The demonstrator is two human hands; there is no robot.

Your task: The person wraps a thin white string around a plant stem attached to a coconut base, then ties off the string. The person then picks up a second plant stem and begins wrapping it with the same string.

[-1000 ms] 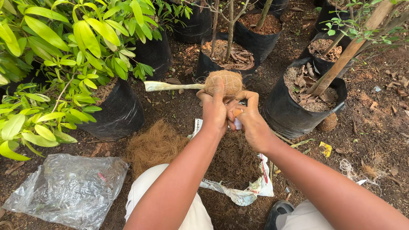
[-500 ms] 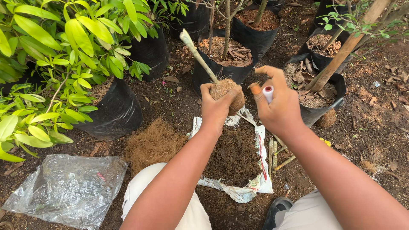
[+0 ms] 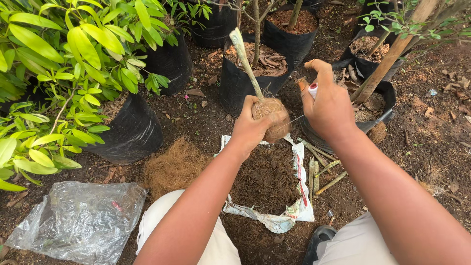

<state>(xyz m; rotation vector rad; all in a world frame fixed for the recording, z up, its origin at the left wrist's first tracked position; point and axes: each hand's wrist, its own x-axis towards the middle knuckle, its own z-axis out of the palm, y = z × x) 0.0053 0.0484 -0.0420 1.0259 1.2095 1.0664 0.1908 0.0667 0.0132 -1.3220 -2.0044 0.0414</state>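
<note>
The left hand (image 3: 252, 125) clenches a fibre-wrapped root ball (image 3: 271, 117) whose pale cutting (image 3: 244, 54) rises above the soil-filled sack (image 3: 267, 179), its lower half hidden behind fingers, while the right hand (image 3: 329, 105) grips a small white-and-red object (image 3: 312, 90), mostly covered and hard to identify, with a thin strand barely visible between them.

Clear plastic bag (image 3: 78, 216), lower left
</note>
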